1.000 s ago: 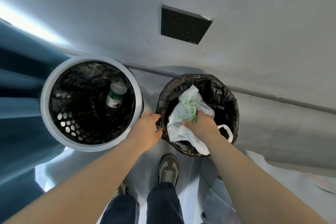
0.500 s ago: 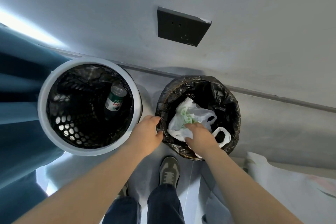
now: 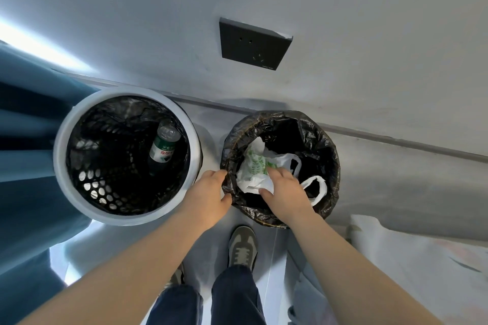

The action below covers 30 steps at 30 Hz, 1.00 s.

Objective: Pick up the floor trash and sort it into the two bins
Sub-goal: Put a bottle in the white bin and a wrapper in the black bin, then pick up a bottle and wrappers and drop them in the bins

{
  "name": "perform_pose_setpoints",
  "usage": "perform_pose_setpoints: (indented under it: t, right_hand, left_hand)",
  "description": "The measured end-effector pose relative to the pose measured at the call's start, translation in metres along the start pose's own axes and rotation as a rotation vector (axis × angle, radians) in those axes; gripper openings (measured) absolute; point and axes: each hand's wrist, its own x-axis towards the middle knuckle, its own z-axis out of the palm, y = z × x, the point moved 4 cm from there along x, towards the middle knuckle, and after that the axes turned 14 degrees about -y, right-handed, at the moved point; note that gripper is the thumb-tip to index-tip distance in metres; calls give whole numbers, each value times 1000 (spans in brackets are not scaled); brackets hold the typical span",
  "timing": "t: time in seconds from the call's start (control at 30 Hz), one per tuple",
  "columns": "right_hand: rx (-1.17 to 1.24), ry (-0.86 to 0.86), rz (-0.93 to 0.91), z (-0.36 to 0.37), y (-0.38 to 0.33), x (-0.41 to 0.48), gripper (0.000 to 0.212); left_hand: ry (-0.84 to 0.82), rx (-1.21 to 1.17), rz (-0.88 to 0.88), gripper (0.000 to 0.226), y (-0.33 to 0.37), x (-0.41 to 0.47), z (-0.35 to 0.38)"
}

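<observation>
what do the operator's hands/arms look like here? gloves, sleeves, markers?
Both the left hand and right hand are bare: no gloves, rings or markers visible. Forearms are uncovered as far as the frame edge, with no sleeves, watch or wristbands in view. No cables or sensors on either arm.

Bottle (image 3: 164, 144) label print unreadable

Bottle (image 3: 163, 145) label and bag (image 3: 254, 166) print (both green) unreadable; nothing else lettered.

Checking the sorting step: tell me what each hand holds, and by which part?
Left hand grips the black-lined bin's near rim. Right hand presses on the white plastic bag inside it.
</observation>
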Motion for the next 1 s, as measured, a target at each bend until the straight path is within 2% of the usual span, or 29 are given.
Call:
perform_pose_setpoints:
  t: [0.3,0.47,0.67,0.83,1.0]
  right_hand:
    - [-168,54,-43,-28,-44,-90,42]
    - [-215,80,-81,-48,-90,-163,33]
    - [-226,102,-117,-82,-164,-261,32]
    - [-227,214,-205,-116,-237,-341,32]
    - [-284,303,-349,-135,-305,-419,36]
  left_hand:
    - [8,121,-5,50,14,-82,-30]
    - [25,201,9,44,25,-158,-62]
    - [54,155,1,40,37,-270,-99]
    - [218,3,8,36,42,-372,-138]
    - [366,9,12,38,40,-470,-167]
